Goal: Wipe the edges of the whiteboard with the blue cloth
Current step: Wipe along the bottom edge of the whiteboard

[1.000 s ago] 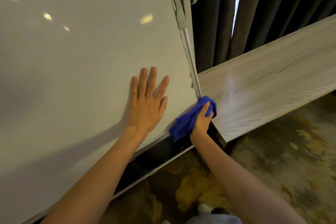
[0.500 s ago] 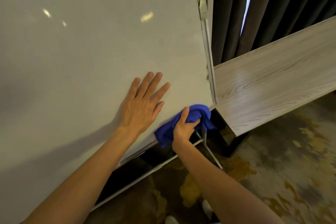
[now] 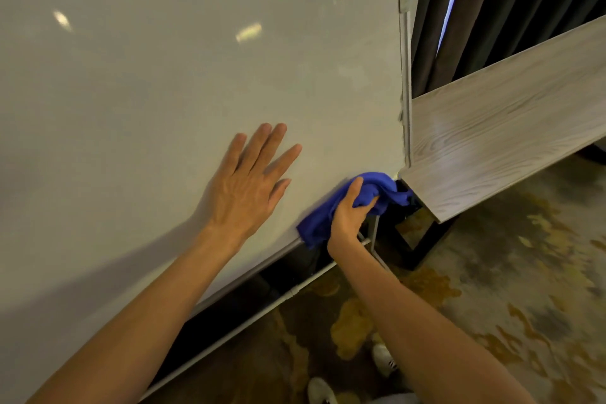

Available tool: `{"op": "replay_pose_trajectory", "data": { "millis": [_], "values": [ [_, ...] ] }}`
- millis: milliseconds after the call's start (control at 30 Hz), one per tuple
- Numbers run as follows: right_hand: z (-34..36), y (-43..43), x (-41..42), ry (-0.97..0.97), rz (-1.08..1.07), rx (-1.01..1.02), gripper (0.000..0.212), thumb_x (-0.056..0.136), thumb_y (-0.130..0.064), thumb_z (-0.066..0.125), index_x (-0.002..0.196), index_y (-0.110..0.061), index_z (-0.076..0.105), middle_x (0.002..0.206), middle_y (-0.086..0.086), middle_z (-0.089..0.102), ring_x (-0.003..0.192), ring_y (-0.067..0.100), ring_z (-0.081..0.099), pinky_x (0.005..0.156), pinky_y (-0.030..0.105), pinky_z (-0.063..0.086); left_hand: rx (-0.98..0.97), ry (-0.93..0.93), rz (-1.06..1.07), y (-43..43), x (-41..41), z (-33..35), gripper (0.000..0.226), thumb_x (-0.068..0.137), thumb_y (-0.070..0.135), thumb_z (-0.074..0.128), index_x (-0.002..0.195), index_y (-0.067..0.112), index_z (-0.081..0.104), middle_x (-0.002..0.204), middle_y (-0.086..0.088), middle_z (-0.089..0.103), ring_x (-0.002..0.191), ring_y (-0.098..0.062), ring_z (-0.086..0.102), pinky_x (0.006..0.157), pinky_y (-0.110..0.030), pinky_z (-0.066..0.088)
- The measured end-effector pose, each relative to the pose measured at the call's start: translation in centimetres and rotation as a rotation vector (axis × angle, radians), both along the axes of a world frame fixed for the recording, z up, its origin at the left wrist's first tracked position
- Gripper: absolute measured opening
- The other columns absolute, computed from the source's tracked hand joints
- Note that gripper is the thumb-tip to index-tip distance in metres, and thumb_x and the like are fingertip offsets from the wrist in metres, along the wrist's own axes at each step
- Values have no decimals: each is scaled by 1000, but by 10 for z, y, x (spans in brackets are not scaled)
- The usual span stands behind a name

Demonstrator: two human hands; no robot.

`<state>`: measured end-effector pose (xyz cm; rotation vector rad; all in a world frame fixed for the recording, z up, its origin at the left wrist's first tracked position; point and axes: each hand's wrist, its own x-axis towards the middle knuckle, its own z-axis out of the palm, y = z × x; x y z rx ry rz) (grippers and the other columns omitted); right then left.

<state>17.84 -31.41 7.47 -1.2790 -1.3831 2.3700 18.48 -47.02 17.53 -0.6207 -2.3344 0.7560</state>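
**Cloth bunched at the board's lower corner, edge wipe in progress**

While I watch from the head cam, biggest thing first: the whiteboard (image 3: 164, 92) fills most of the view, a big stiff panel w/ a thin metal frame. I'd guess it's light enough to rock on its stand, so it wants bracing. My left hand (image 3: 249, 187) does that: flat on the face, fingers spread, gripping nothing, just left of the cloth hand.

Beyond the right hand sits a wood-grain table (image 3: 508, 128), its corner nearly touching the board's corner; tight gap there, can't tell if they touch.

My right hand (image 3: 352, 211) is curled shut round the blue cloth (image 3: 319, 223), thumb over the top, pressing it onto the bottom frame right at the corner. Cloth reads soft, limp, light; it'll fold round the frame lip easily but could slip out if held loose. Best hold, imo: a thick wad in the palm, fingers pinching either side of the rail. A loose tail hangs below the wrist and could snag on the stand tube.
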Motion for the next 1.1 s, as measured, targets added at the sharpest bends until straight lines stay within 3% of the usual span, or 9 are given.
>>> {"op": "replay_pose_trajectory", "data": {
  "millis": [233,333,433,667,867,933,1033,1100],
  "values": [
    [-7,-71,42,-52,47,-163,76,90,-70,34,153,-41,3,158,-1,27,141,33,31,111,45,28,31,20,55,-44,29,10,65,108,57,18,166,31,1,171,-13,2,157,-34,10,125,-51,5],
    [-7,-89,53,-70,73,-186,78,89,-72,34,152,-41,0,159,0,25,141,33,30,113,48,27,27,3,64,-53,34,11,65,108,56,14,165,30,-4,170,-12,-4,156,-33,0,126,-50,0],
    [-5,-84,49,-59,56,-176,82,87,-76,32,153,-38,2,160,2,23,142,35,28,115,50,25,26,30,56,-57,36,11,65,109,56,14,165,30,-3,168,-11,-10,154,-29,-5,124,-48,-7],
    [0,-47,27,-10,-2,-12,87,87,-75,35,155,-31,4,163,4,15,146,34,22,114,47,22,26,22,74,-52,38,10,65,110,55,16,165,29,-5,171,-10,-2,153,-28,-10,122,-47,-10],
    [-1,-82,48,-43,122,-124,81,87,-74,33,154,-38,5,160,-1,23,142,32,29,113,46,27,-11,50,116,-52,39,11,64,109,56,14,166,30,-3,170,-10,-3,153,-28,-6,121,-49,-9],
    [-5,-97,55,-52,143,-121,79,89,-72,32,153,-37,3,159,0,23,142,32,29,110,44,27,-24,53,126,-51,39,10,65,109,57,16,166,31,-2,169,-10,-5,154,-28,-2,124,-50,-3],
    [-9,-112,62,-105,190,-113,81,89,-72,32,154,-34,0,159,5,23,141,36,30,110,47,28,-29,54,116,-49,40,12,65,107,58,21,166,33,7,171,-8,10,156,-29,16,126,-48,17],
    [-9,-115,64,-128,214,-110,85,88,-73,31,154,-33,-2,160,7,21,141,39,28,111,50,27,-32,57,106,-49,40,11,66,107,59,23,165,34,7,171,-7,13,156,-28,19,125,-46,18]
  ]
}}
